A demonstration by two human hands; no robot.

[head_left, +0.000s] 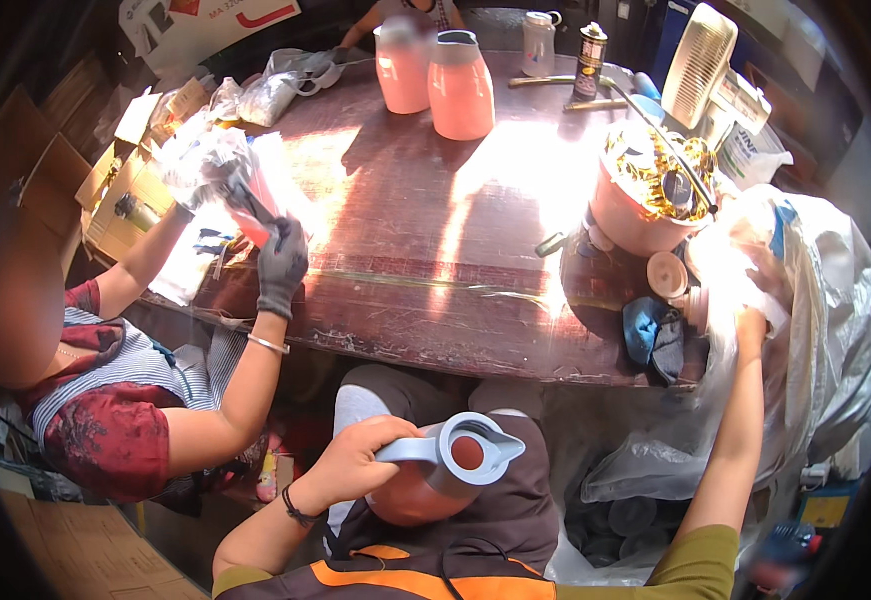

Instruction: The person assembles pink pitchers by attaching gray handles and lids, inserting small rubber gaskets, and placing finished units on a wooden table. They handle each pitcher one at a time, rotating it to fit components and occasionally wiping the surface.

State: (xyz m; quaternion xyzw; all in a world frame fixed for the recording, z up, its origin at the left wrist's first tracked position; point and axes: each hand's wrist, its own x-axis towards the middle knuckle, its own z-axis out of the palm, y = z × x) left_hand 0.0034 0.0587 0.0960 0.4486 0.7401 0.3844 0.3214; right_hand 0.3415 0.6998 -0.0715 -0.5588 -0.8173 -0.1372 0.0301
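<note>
On my lap rests a pink jug (420, 502) with a pale grey-blue collar, spout and handle. My left hand (370, 455) is closed round the handle. The jug's top has no lid on it, and a reddish round shape shows inside the mouth. My right arm stretches out to the table's right end, where my right hand (753, 318) reaches into a clear plastic bag (815, 260). Glare and plastic hide its fingers. Beside that hand lie a round pinkish cap (666, 274) and a blue and black cloth item (652, 338).
Two pink jugs (461, 90) stand at the far side, near another person. At left, a co-worker's gloved hands (283, 265) hold a pink item with plastic. A pink bucket (635, 215) of gold-coloured pieces, a fan (700, 65) and a spray can (589, 65) occupy the right.
</note>
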